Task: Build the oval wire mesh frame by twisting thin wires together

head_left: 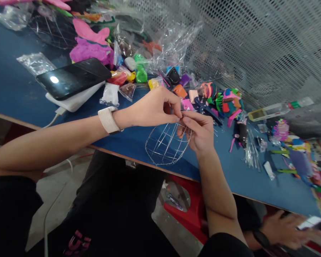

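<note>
A round wire frame (168, 144), like a small open basket of thin silver wires crossing inside a rim, hangs just over the near edge of the blue table (224, 171). My left hand (160, 107), with a pale watch band at the wrist, pinches the far part of its rim. On the right side of the same rim, my right hand (199, 130) grips with thumb and fingers pressed together. The fingertips of both hands almost meet at one spot. What exactly lies between them there is too small to make out.
Behind the hands lie colourful clay packets (180, 91) and modelled clay lumps (230, 101). A black phone (75, 76) rests on a white block with a cable. Further right are a bottle (273, 110) and a bundle of wires (251, 151). Another person's hand (282, 230) shows lower right.
</note>
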`<state>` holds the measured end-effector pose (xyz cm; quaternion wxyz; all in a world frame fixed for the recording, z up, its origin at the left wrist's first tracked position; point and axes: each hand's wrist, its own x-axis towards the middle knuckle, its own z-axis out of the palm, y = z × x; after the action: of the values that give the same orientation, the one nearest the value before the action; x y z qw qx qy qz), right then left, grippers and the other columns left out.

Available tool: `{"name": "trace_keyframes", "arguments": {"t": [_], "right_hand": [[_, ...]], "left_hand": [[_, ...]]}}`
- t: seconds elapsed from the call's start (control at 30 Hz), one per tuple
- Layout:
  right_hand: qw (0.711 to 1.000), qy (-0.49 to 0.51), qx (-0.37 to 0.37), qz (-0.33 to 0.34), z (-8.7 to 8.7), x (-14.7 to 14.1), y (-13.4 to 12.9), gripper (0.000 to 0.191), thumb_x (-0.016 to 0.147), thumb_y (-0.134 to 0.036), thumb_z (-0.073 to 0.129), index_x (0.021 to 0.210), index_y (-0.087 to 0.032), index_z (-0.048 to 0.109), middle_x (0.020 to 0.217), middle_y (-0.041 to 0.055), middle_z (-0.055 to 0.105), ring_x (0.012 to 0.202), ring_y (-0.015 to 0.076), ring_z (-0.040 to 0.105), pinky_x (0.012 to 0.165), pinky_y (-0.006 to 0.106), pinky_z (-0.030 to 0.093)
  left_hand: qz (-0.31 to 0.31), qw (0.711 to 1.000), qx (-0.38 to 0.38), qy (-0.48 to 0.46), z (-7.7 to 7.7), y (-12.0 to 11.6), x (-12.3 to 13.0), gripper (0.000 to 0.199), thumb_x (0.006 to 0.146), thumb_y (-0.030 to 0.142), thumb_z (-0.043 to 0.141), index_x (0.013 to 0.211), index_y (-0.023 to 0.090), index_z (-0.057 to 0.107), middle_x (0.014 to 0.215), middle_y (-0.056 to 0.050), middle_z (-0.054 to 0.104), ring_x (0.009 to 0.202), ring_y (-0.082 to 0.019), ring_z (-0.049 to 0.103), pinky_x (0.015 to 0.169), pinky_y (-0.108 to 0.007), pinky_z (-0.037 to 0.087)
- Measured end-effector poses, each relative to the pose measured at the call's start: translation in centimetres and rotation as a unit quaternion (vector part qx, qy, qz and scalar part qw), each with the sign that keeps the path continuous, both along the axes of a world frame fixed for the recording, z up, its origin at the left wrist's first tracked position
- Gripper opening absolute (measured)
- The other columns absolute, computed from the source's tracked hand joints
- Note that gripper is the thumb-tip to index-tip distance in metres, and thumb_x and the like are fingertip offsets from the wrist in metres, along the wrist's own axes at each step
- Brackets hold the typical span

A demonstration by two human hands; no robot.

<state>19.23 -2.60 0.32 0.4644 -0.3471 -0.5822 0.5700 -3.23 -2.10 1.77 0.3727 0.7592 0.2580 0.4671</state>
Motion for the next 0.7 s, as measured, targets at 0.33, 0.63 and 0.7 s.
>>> {"name": "trace_keyframes", "arguments": {"t": [0.33,0.63,0.7], "right_hand": [[0.997,-0.062,-0.046,-0.027,0.78,-0.69,-0.68,0.012,0.074,-0.036,0.095,0.085,-0.032,0.092,0.072,-0.0031,0.079,0.041,0.011,0.062,0.035,0.025,0.048],[0.996,-0.049,-0.067,0.021,0.54,-0.42,-0.78,0.013,0.084,-0.039,0.089,0.088,-0.027,0.09,0.074,-0.0021,0.077,0.055,0.0132,0.07,0.045,0.025,0.058],[0.997,-0.049,-0.061,0.028,0.44,-0.33,-0.71,0.015,0.085,-0.04,0.088,0.092,-0.027,0.09,0.08,-0.0007,0.08,0.058,0.0139,0.072,0.046,0.025,0.059]], "left_hand": [[0.006,0.999,0.027,0.026,0.51,-0.44,-0.29,0.008,0.089,0.018,0.076,0.084,0.019,0.082,0.086,-0.004,0.08,0.078,-0.015,0.07,0.076,-0.031,0.056],[0.042,0.995,0.06,0.068,0.23,-0.55,-0.62,0.007,0.091,0.019,0.08,0.089,0.02,0.086,0.092,-0.005,0.076,0.082,-0.015,0.069,0.079,-0.032,0.056],[0.041,0.994,0.061,0.083,0.07,-0.42,-0.7,0.008,0.09,0.017,0.079,0.088,0.02,0.087,0.091,-0.005,0.075,0.08,-0.014,0.067,0.078,-0.031,0.055]]}}
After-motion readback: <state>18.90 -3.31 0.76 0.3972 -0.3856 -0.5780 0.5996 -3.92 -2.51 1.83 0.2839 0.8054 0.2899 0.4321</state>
